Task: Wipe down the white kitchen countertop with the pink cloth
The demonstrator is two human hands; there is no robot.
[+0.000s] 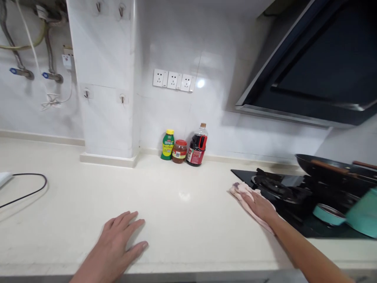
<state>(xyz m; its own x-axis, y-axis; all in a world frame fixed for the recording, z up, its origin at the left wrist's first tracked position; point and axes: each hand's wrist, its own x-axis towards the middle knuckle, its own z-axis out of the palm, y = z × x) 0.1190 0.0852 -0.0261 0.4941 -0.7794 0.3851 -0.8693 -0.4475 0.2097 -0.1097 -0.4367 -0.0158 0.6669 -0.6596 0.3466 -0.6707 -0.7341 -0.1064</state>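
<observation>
My right hand [260, 206] presses a pale pink cloth [240, 192] onto the counter along the left edge of the black gas stove [294, 214]. Folds of the cloth show around the fingers, and part of it lies under the palm. Over the front of the white counter [173, 220], my left hand [118, 239] has its fingers spread and holds nothing.
Against the wall stand a green bottle with a yellow cap [167, 145], a red-lidded jar [179, 152] and a dark sauce bottle [197, 147]. A wok [318, 167] and a turquoise container [363, 214] sit on the stove. The range hood [318, 67] overhangs. A black cable [32, 192] lies left.
</observation>
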